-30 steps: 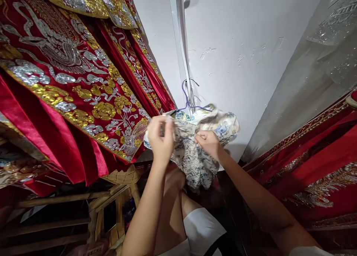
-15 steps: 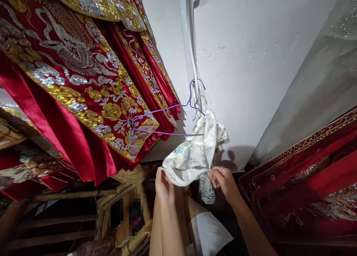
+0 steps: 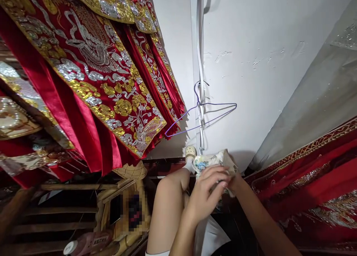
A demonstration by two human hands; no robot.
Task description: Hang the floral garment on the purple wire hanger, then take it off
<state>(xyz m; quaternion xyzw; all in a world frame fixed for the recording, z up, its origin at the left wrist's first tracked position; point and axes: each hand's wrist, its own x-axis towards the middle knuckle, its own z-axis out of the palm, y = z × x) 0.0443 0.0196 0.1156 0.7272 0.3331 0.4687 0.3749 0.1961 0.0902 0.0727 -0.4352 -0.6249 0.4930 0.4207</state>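
A crumpled white garment with a blue floral print (image 3: pixel 205 161) is bunched between my two hands, below the hanger and apart from it. My left hand (image 3: pixel 208 191) reaches across its front, fingers and thumb closing on the cloth. My right hand (image 3: pixel 236 179) is at the right side of the bundle, holding it, with its fingers mostly covered by fabric. The purple wire hanger (image 3: pixel 184 132) hangs bare from a white strap (image 3: pixel 200 55) against the wall.
Red embroidered costumes with gold and silver sequins (image 3: pixel 122 107) hang at left. A red decorated cloth (image 3: pixel 320 189) lies at right beneath clear plastic sheeting (image 3: pixel 315 92). Bamboo furniture (image 3: pixel 69 209) stands lower left, with a white-capped bottle (image 3: pixel 89 243) near it.
The garment has come off the hanger and is now lower, gathered in my hands. My left hand has moved right across the cloth. The hanger has swung round.
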